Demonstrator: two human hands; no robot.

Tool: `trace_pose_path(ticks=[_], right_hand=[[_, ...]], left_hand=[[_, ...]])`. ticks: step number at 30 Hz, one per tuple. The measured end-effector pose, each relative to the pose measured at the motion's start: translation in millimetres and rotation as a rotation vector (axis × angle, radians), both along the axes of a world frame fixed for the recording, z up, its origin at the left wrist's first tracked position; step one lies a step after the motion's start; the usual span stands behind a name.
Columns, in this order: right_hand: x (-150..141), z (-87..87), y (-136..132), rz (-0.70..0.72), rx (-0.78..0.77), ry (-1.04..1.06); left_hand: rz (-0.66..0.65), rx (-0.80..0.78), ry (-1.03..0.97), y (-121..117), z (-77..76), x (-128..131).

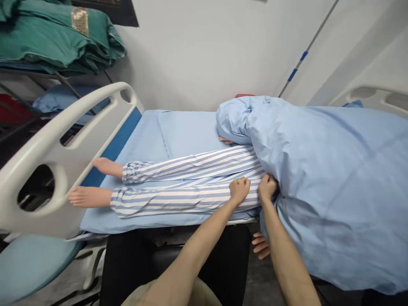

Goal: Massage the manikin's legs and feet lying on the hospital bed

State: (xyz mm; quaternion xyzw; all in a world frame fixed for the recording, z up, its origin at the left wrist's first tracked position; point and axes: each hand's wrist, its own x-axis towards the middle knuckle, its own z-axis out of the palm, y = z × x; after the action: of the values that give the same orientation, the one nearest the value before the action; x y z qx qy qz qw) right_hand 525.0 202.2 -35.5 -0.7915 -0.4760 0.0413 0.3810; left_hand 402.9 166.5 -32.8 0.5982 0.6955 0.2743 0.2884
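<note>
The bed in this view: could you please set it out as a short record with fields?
bed: blue sheet, white footboard
clothing: striped trousers
feet: bare, towards the footboard
cover: blue quilt, bunched over the trousers' upper end
left hand: closed, at the trousers
right hand: at the quilt's edge, grip unclear
another hand: partly visible below the quilt

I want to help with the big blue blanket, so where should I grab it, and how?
I'd grab the blue blanket by its bunched edge over the striped trousers, reaching in from the near side of the bed. The folds there are puffy, so your fingers could probably close around them; the wide part is flatter. The right hand is at that edge too.
</note>
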Motion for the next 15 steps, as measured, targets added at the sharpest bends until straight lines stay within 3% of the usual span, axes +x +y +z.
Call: trace_pose_path(ticks=[5,8,11,15], right_hand=[[0.3,-3.4,0.4,-0.008,-0.064,-0.067],[-1.0,-0.2,-0.2,0.001,-0.091,-0.091],[-2.5,2.6,-1.3,-0.003,-0.130,-0.099],[-4.9,5.2,-3.4,-0.012,-0.162,-0.115]], left_hand=[[-0.009,0.010,-0.089,0.4,-1.5,-4.2],[-0.082,0.015,-0.124,0.2,-3.5,-28.5],[-0.093,-0.016,-0.086,-6.0,-6.8,-79.8],[0.008,-0.062,0.006,-31.6,-10.1,-183.4]])
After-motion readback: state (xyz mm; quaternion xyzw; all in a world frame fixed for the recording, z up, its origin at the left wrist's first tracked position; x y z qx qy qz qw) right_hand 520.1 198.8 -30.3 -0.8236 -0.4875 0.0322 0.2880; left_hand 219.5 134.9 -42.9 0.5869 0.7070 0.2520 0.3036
